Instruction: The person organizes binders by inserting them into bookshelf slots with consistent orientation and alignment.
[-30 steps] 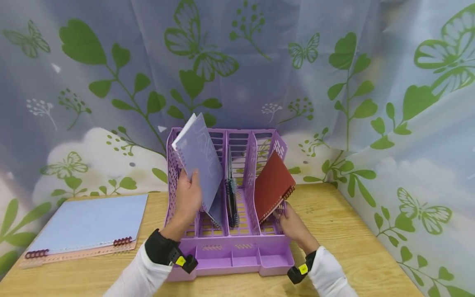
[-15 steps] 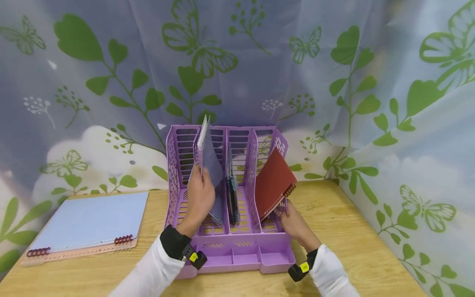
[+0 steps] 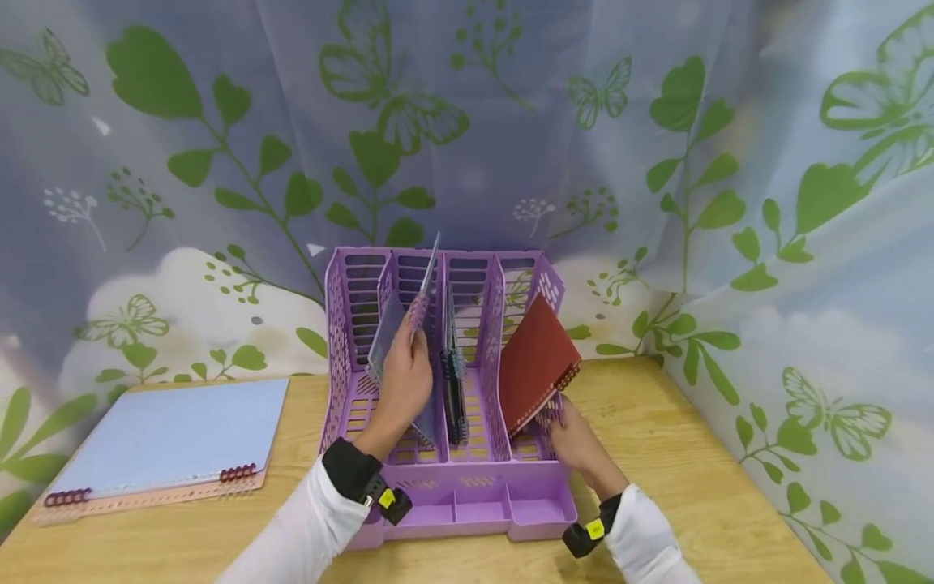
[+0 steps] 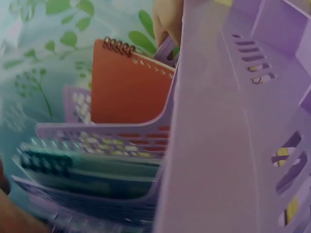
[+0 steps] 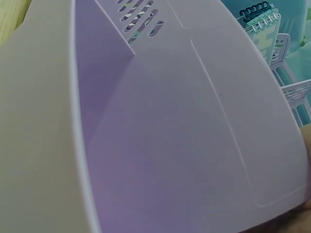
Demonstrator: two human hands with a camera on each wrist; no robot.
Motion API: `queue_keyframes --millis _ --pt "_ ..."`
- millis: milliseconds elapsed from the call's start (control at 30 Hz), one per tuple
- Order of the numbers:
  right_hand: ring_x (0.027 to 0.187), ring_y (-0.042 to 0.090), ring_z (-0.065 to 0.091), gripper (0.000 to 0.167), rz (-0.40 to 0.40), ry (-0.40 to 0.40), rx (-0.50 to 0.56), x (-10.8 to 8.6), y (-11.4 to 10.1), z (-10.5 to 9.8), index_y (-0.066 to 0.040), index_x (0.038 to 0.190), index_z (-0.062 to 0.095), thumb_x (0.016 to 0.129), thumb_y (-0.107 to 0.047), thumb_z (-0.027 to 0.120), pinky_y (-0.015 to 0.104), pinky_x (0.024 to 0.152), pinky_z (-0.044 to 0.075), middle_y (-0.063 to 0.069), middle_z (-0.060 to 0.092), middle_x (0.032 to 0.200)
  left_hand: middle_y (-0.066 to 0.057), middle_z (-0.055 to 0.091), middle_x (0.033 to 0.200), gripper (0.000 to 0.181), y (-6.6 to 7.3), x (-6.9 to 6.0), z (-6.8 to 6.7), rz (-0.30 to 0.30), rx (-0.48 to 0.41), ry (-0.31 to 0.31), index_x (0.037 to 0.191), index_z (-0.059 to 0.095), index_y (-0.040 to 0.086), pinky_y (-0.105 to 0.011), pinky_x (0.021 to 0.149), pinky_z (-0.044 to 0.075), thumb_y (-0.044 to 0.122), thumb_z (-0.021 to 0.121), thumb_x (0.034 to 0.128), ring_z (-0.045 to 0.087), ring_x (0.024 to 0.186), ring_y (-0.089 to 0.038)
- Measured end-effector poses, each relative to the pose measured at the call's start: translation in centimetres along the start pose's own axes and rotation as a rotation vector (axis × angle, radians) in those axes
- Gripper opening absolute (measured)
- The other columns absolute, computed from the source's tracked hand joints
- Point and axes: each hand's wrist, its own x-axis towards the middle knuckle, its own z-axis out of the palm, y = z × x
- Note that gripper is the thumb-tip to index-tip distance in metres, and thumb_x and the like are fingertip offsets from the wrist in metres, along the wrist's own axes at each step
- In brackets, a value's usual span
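Observation:
My left hand (image 3: 404,377) pinches a thin spiral notebook (image 3: 426,285) by its bound edge, seen nearly edge-on, over the second compartment of the purple desk file organizer (image 3: 477,472). Behind that hand a blue notebook (image 3: 384,332) leans in the same compartment, partly hidden. My right hand (image 3: 578,442) grips the low side wall at the organizer's right. In the rightmost compartment a red spiral notebook (image 3: 536,365) stands tilted; the left wrist view shows this red notebook (image 4: 129,85) too. Dark spiral notebooks (image 3: 455,389) stand upright in the third compartment.
On the wooden table (image 3: 679,487), at the left, lies a large light-blue ring-bound notebook (image 3: 178,434) over a peach one (image 3: 168,504). A patterned curtain (image 3: 481,178) hangs close behind the organizer. Small trays (image 3: 540,509) run along the organizer's front.
My left hand has moved right with the notebook, which has turned from showing its cover to nearly edge-on. The blue notebook behind is now more visible. My right hand keeps its place.

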Motion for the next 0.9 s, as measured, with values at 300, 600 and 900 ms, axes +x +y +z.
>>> queue_keyframes --millis 300,600,900 --pt "0.126 0.048 0.037 0.046 -0.012 -0.016 -0.008 -0.3 0.1 0.6 0.012 0.138 0.031 0.093 0.007 0.035 0.056 0.106 0.026 0.036 0.042 0.133 -0.019 0.011 0.156 0.065 -2.3 0.5 0.1 -0.304 -0.2 -0.249 0.151 0.009 -0.003 -0.044 0.114 0.01 0.017 0.03 0.0924 0.013 0.141 -0.03" --pt "0.13 0.046 0.033 0.046 -0.002 -0.04 0.003 -0.1 -0.5 0.2 0.01 0.141 0.027 0.095 0.005 0.033 0.056 0.107 0.024 0.034 0.038 0.137 -0.011 0.051 0.098 0.077 -4.0 1.2 0.2 -0.612 -0.559 -0.291 0.151 0.012 -0.004 -0.045 0.11 0.023 0.0 0.027 0.0752 0.043 0.119 -0.028" --pt "0.129 0.047 0.033 0.048 -0.006 -0.055 0.0 -0.2 -0.6 0.0 0.011 0.142 0.024 0.095 0.006 0.031 0.055 0.107 0.025 0.035 0.037 0.138 -0.025 0.038 0.144 0.058 0.7 -4.5 -3.0 -0.29 -0.146 -0.143 0.147 0.023 -0.007 -0.049 0.112 0.02 0.007 0.028 0.0909 0.032 0.134 -0.037"
